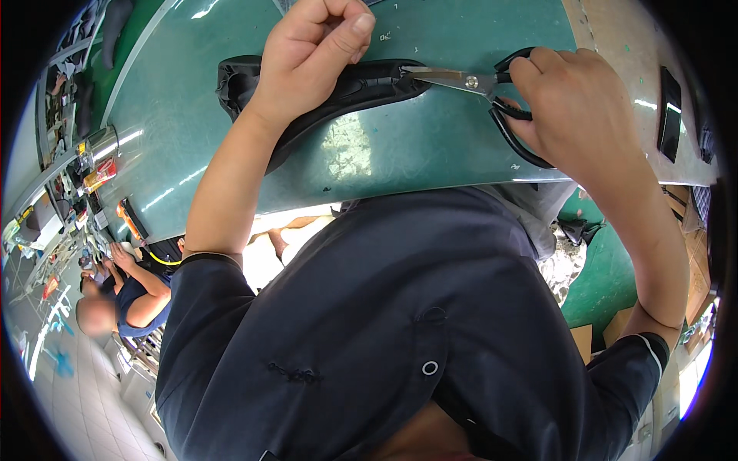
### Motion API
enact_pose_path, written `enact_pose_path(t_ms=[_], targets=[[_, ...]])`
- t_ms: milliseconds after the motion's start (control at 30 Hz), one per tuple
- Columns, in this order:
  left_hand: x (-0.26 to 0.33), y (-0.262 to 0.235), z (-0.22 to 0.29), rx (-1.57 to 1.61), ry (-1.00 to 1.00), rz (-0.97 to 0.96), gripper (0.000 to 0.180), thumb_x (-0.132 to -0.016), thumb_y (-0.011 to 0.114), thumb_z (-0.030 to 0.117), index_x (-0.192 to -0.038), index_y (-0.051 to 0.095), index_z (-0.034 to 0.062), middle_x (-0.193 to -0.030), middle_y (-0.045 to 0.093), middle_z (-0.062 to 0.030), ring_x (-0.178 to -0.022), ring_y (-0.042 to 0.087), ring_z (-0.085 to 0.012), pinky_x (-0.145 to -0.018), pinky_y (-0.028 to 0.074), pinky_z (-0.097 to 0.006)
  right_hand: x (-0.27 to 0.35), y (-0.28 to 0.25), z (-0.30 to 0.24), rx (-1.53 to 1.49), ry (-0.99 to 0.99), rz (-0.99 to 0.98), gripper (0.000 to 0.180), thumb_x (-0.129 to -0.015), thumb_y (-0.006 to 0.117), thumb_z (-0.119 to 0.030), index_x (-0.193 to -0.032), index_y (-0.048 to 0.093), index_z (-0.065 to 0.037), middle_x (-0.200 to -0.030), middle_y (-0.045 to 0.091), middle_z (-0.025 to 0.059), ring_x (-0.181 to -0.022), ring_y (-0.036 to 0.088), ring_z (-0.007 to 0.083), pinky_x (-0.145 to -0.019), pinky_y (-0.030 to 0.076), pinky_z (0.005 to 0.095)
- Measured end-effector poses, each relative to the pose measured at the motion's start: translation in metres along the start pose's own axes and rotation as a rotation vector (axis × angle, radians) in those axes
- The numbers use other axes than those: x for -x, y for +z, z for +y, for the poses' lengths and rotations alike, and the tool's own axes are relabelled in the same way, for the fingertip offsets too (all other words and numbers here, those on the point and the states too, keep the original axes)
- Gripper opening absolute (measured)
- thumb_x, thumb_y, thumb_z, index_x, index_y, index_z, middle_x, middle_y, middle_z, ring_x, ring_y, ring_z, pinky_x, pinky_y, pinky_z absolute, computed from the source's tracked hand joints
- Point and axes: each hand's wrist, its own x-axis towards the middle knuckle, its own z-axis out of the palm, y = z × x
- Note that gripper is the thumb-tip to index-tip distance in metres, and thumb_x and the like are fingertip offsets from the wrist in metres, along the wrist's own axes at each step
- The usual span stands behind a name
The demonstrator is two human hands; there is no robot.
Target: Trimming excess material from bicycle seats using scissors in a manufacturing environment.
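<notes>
A long black leather-like piece point(357, 84), hollow and creased at its left end, lies across the green tabletop. My right hand point(573, 100) is closed round the black handles of a pair of scissors point(453, 78). The blades point left, with their tips at the narrow right end of the black piece. Above the middle of that piece is my left hand point(315, 58), its fingers curled in and the thumb pressed against them. Whatever those fingers hold, if anything, is hidden. My left wrist and forearm cover part of the black piece.
The green table point(453, 150) has its near edge against my body. A black phone-like slab point(670, 115) lies at the right. On the left are an orange-and-black tool point(132, 219) and a seated person point(142, 296) at work. Cardboard boxes point(615, 326) stand low at right.
</notes>
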Motion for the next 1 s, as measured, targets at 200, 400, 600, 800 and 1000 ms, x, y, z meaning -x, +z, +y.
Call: enact_pose_path(t_ms=[200, 400, 600, 800, 1000], targets=[[0.001, -0.001, 0.000, -0.023, -0.020, -0.011, 0.011, -0.101, 0.064, -0.001, -0.105, 0.056, 0.0031, -0.099, 0.056, -0.0017, -0.081, 0.049, -0.0056, -0.071, 0.040, -0.018, 0.002, 0.013, 0.014, -0.065, -0.059, 0.048, 0.031, -0.075, 0.084, -0.026, -0.084, 0.062, -0.007, -0.076, 0.060, 0.0093, -0.070, 0.062, 0.0314, -0.065, 0.050, 0.0430], [-0.006, -0.010, -0.009, -0.187, -0.044, -0.011, 0.014, -0.098, 0.064, -0.008, -0.110, 0.064, -0.0003, -0.104, 0.056, -0.0020, -0.085, 0.052, -0.0066, -0.076, 0.040, -0.019, 0.013, 0.010, 0.015, -0.083, -0.104, 0.129, 0.028, -0.076, 0.083, -0.026, -0.079, 0.061, -0.009, -0.073, 0.060, 0.0070, -0.069, 0.064, 0.0296, -0.063, 0.050, 0.0428], [-0.005, -0.019, 0.002, -0.382, 0.135, -0.212, 0.015, -0.094, 0.062, -0.012, -0.102, 0.068, -0.0012, -0.107, 0.056, -0.0046, -0.087, 0.054, -0.0081, -0.075, 0.041, -0.021, 0.009, -0.005, 0.014, -0.068, -0.010, 0.090, 0.029, -0.070, 0.084, -0.023, -0.080, 0.061, -0.007, -0.076, 0.060, 0.0079, -0.071, 0.062, 0.0308, -0.067, 0.049, 0.0427], [-0.004, -0.025, -0.003, -0.369, 0.126, -0.209, 0.014, -0.093, 0.063, -0.011, -0.101, 0.068, -0.0005, -0.107, 0.056, -0.0041, -0.087, 0.053, -0.0076, -0.074, 0.040, -0.020, -0.009, -0.006, 0.006, -0.085, -0.054, 0.047, 0.030, -0.069, 0.084, -0.023, -0.084, 0.065, -0.006, -0.080, 0.062, 0.0090, -0.075, 0.063, 0.0307, -0.071, 0.050, 0.0416], [-0.005, -0.024, 0.005, -0.424, 0.103, -0.209, 0.014, -0.093, 0.063, -0.012, -0.101, 0.067, -0.0006, -0.108, 0.056, -0.0039, -0.088, 0.054, -0.0080, -0.074, 0.041, -0.021, -0.020, -0.004, 0.004, -0.059, -0.103, 0.031, 0.031, -0.069, 0.085, -0.024, -0.084, 0.064, -0.006, -0.081, 0.063, 0.0081, -0.076, 0.063, 0.0296, -0.072, 0.050, 0.0402]])
